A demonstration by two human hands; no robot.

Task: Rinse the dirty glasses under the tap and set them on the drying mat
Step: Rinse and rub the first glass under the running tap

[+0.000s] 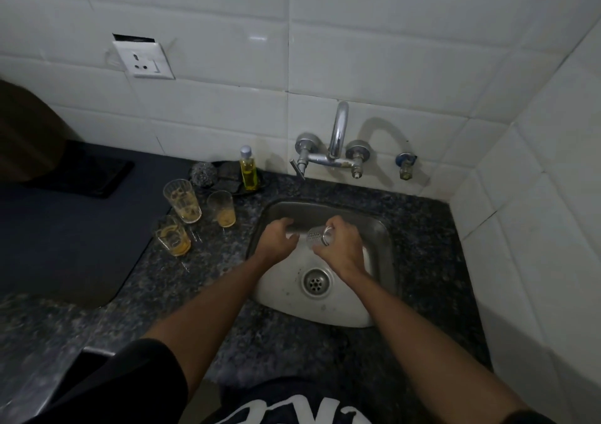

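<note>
A clear glass (313, 236) lies on its side between both hands, over the steel sink (380, 228). My right hand (340, 244) grips its base end, and my left hand (279, 238) holds the mouth end. The chrome tap (338, 130) stands on the wall above the sink; I see no stream of water. Three dirty glasses with yellow residue stand on the granite counter left of the sink: one at the back left (182, 199), one at the back right (222, 208) and one in front (173, 235). A dark drying mat (58, 238) covers the counter further left.
A bottle of yellow dish soap (248, 171), a steel scrubber (204, 173) and dark sponges sit behind the glasses. A black tray (84, 171) lies on the mat's far end. A socket (144, 59) is on the tiled wall. The right wall closes in beside the sink.
</note>
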